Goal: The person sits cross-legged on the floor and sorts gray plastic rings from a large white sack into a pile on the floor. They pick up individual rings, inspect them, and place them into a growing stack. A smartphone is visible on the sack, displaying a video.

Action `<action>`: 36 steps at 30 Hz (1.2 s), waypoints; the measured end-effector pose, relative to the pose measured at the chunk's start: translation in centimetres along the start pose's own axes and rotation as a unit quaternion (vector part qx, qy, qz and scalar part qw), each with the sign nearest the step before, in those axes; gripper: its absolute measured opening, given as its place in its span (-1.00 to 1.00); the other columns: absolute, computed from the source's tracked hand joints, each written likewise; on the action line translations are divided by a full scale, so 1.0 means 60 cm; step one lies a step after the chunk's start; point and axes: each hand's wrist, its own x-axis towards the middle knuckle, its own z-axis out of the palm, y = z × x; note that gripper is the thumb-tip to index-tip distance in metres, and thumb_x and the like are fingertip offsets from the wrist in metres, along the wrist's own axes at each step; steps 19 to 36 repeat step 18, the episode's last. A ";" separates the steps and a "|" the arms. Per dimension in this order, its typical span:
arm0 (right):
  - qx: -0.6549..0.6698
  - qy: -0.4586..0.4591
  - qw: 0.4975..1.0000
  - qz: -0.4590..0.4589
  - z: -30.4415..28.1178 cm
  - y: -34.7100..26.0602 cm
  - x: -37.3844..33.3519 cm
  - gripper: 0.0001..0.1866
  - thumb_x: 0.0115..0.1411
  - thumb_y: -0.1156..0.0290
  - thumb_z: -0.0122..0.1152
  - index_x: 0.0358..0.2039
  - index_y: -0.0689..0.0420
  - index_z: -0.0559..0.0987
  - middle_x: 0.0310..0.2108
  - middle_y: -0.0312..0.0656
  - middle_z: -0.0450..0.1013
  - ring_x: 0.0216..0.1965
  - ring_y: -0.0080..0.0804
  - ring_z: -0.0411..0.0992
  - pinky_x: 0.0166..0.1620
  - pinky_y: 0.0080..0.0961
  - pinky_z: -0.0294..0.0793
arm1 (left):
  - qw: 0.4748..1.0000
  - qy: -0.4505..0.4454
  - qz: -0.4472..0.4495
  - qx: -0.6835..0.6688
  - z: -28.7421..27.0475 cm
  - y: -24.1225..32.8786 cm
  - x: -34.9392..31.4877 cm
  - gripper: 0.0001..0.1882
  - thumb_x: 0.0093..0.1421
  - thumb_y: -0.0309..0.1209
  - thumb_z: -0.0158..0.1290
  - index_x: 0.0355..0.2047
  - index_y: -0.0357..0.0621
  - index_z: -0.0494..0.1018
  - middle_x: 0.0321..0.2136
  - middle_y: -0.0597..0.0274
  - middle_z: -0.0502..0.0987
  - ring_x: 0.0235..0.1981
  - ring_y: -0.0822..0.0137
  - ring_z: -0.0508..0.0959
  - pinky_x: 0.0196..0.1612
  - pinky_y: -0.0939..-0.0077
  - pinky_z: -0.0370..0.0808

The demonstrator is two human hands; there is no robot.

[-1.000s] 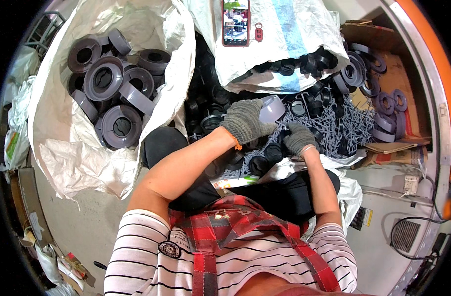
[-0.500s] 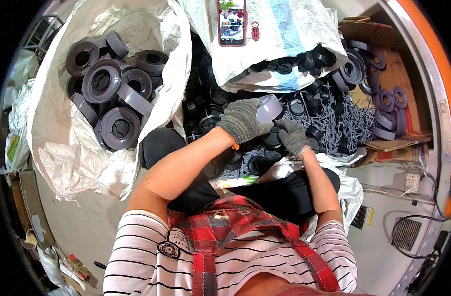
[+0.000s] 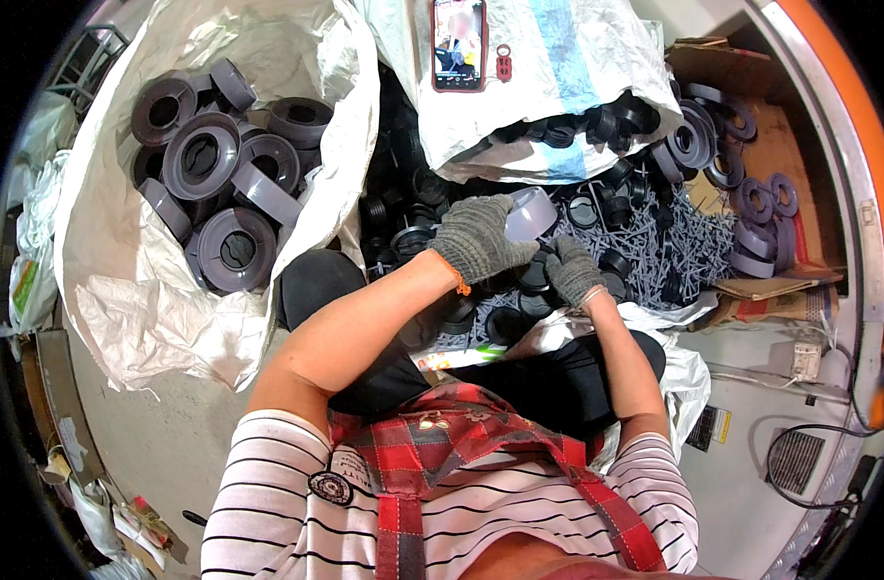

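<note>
My left hand (image 3: 483, 237), in a grey knit glove with an orange cuff, grips a pale grey plastic ring (image 3: 530, 215). The ring is tilted over the pile, its smooth outer wall facing up. Close by on the right, my right hand (image 3: 573, 272), also gloved in grey, has its fingers curled near the ring's lower side. Whatever sits between those fingers is hidden. Black round caps (image 3: 534, 275) lie beneath and between both hands. Loose grey plastic pins (image 3: 693, 242) spread out to the right of them.
A white woven sack (image 3: 103, 242) at left holds several grey flanged rings (image 3: 202, 155). Another sack (image 3: 519, 58) at the back spills black caps and carries a phone (image 3: 458, 43). More grey rings (image 3: 754, 197) lie by cardboard (image 3: 785, 135) at right. A black cable (image 3: 773, 454) curls nearby.
The ring in my left hand has tipped slightly, and my right hand has shifted a little. The picture on the phone is different.
</note>
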 end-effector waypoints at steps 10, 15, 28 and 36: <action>-0.005 -0.072 0.997 0.015 -0.023 -0.019 0.002 -0.61 0.11 0.21 0.04 -0.13 0.22 0.43 -0.14 0.12 0.39 -0.05 0.05 0.34 0.03 -0.20 0.32 | 1.000 -0.002 0.003 0.000 0.005 -0.006 -0.001 -0.29 -0.16 0.09 0.20 -0.18 -0.29 0.47 -0.35 -0.12 0.54 -0.29 -0.02 0.55 -0.18 0.20 0.47; -0.004 -0.082 0.997 -0.001 -0.024 -0.022 0.001 -0.61 0.13 0.19 0.02 -0.13 0.19 0.44 -0.12 0.10 0.38 -0.02 0.00 0.33 0.07 -0.24 0.30 | 1.000 -0.012 -0.006 -0.005 0.001 0.000 -0.001 -0.30 -0.17 0.08 0.21 -0.17 -0.27 0.47 -0.35 -0.11 0.54 -0.29 -0.02 0.55 -0.18 0.21 0.47; 0.020 -0.103 0.994 0.006 -0.023 -0.021 0.004 -0.62 0.12 0.18 0.04 -0.15 0.18 0.45 -0.13 0.10 0.39 -0.03 -0.01 0.34 0.07 -0.25 0.30 | 1.000 -0.012 -0.005 -0.011 0.003 -0.002 -0.001 -0.30 -0.17 0.07 0.21 -0.17 -0.25 0.47 -0.34 -0.11 0.55 -0.28 -0.02 0.55 -0.17 0.21 0.46; 0.020 -0.103 0.994 0.006 -0.023 -0.021 0.004 -0.62 0.12 0.18 0.04 -0.15 0.18 0.45 -0.13 0.10 0.39 -0.03 -0.01 0.34 0.07 -0.25 0.30 | 1.000 -0.012 -0.005 -0.011 0.003 -0.002 -0.001 -0.30 -0.17 0.07 0.21 -0.17 -0.25 0.47 -0.34 -0.11 0.55 -0.28 -0.02 0.55 -0.17 0.21 0.46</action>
